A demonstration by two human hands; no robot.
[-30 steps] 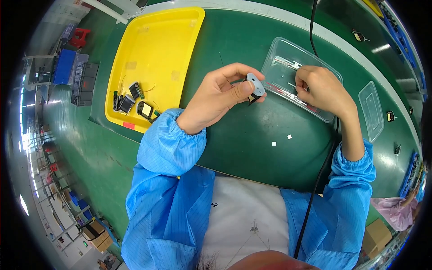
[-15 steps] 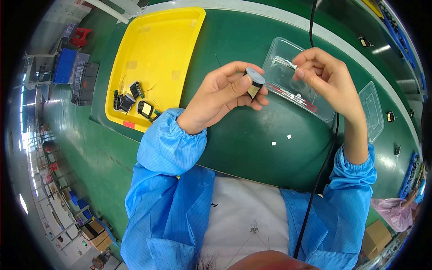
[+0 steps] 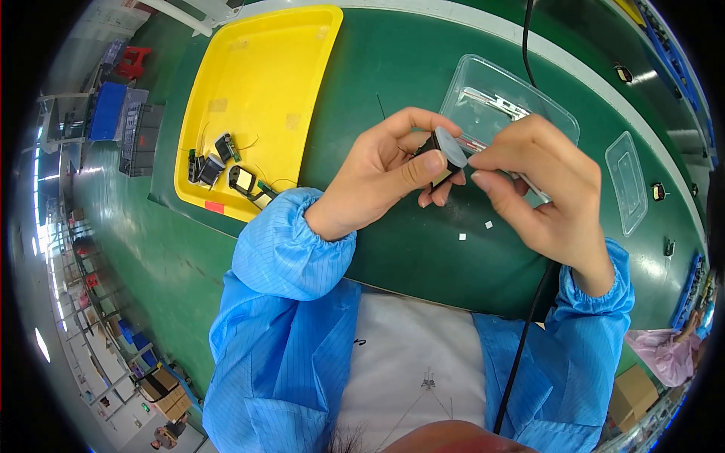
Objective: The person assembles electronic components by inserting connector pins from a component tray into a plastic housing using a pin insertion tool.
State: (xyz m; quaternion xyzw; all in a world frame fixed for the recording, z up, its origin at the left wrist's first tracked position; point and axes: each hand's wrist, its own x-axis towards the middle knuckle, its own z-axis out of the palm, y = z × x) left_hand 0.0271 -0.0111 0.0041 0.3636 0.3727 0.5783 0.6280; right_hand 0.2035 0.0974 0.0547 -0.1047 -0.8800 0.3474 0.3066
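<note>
My left hand (image 3: 389, 170) is wrapped round a small black device (image 3: 440, 175) with a round grey end face (image 3: 451, 148) and a cream-coloured label on its side. The end face is tilted toward my right hand (image 3: 547, 189), whose thumb and forefinger are drawn together at its rim. Whatever lies between those fingertips is too small to make out. Behind the right hand stands a clear plastic box (image 3: 563, 124) with white and red thin parts in it, partly hidden by the hand. Two small white squares (image 3: 488, 225) lie on the green table just below the hands.
On the left, a yellow tray (image 3: 260, 90) holds several similar black devices (image 3: 211, 170) with thin wires. A clear lid (image 3: 627, 185) lies to the right. One black cable (image 3: 529, 321) runs down past my right arm. Farther right are more small devices (image 3: 658, 192).
My right hand has come down and left from above the clear box to the grey end face. The left hand has moved slightly right and lower, turning the device's end face toward the right hand.
</note>
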